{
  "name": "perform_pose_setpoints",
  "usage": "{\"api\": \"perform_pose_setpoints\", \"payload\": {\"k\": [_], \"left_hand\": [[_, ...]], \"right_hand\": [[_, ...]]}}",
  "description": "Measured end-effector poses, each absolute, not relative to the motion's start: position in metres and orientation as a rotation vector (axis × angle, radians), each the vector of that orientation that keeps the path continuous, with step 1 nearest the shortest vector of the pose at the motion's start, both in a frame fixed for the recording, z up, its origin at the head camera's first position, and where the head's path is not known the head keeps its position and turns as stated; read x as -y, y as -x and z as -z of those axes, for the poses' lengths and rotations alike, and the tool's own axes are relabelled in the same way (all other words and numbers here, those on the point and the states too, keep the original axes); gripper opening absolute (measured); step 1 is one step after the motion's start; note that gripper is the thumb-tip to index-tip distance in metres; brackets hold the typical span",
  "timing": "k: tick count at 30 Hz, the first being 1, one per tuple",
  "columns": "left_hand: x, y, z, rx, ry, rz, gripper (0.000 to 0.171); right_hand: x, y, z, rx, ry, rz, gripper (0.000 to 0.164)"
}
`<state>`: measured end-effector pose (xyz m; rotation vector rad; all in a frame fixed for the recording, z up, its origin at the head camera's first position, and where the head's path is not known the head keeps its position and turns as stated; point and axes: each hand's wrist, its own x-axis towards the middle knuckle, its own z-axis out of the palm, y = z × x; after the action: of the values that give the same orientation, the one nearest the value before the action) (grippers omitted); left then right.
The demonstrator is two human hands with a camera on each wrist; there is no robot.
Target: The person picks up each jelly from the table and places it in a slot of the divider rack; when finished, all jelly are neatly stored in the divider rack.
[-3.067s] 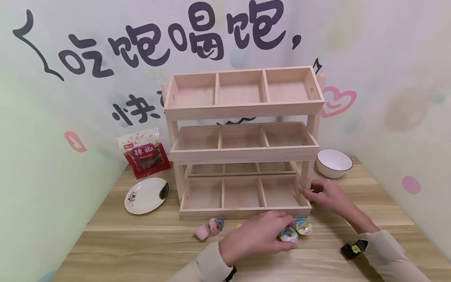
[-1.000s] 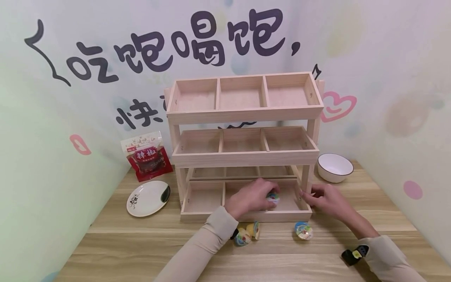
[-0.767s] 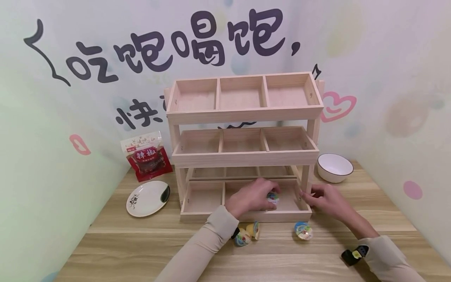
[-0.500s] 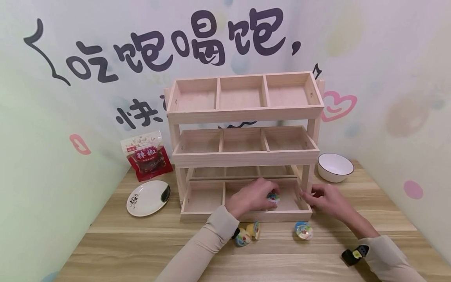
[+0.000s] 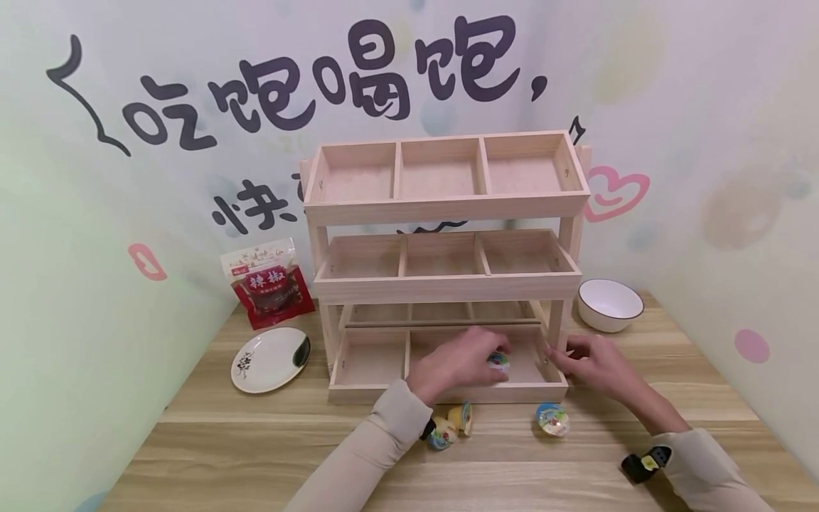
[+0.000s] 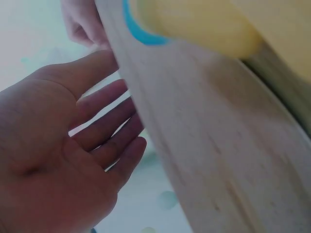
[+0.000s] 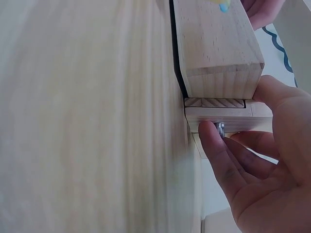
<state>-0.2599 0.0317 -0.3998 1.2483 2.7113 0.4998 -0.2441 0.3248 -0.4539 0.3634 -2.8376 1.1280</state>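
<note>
A three-tier wooden shelf point(image 5: 441, 288) with divided trays stands on the table. My left hand point(image 5: 463, 359) pinches a small jelly cup point(image 5: 499, 362) with a printed lid, low in the right compartment of the bottom tray. In the left wrist view the tray's front board point(image 6: 209, 141) hides the fingertips of my left hand point(image 6: 58, 141). At the shelf's right side, my right hand point(image 5: 591, 363) grips the end of the bottom tray. Up close, the right hand point(image 7: 262, 165) has fingers beside a metal bolt point(image 7: 220, 129) in the wood.
Two yellow jelly cups point(image 5: 451, 425) lie together before the shelf, and another jelly cup point(image 5: 552, 419) sits to their right. A plate point(image 5: 269, 360) and a red chili bag point(image 5: 271, 284) stand left. A white bowl point(image 5: 610, 304) is at the back right.
My left hand has gone from the table before the shelf into the bottom tray, carrying the jelly cup. The left sleeve now covers where two pinkish cups lay. My right hand stays on the shelf.
</note>
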Motion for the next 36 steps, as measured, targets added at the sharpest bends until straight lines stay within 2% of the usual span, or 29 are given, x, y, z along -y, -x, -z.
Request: {"api": "perform_pose_setpoints", "payload": {"k": [8,16,27,32,36], "left_hand": [[-0.042,0.218,0.389,-2.776,-1.407,-0.409,0.04],[-0.056,0.18,0.409,-2.791,-1.566,-0.34,0.035],[-0.059,0.177,0.429,-2.836,-1.514,-0.274,0.039],[-0.061,0.177,0.432,-2.791,-1.569,-0.336,0.025],[-0.062,0.179,0.433,-2.733,-1.563,-0.388,0.021]], "right_hand": [[-0.322,0.247,0.455,2.814,-0.401,-1.133,0.022],[-0.321,0.249,0.458,2.798,-0.417,-1.085,0.022],[-0.32,0.248,0.456,2.815,-0.393,-1.088,0.026],[-0.322,0.246,0.457,2.815,-0.393,-1.064,0.027],[-0.322,0.246,0.457,2.829,-0.382,-1.02,0.027]]}}
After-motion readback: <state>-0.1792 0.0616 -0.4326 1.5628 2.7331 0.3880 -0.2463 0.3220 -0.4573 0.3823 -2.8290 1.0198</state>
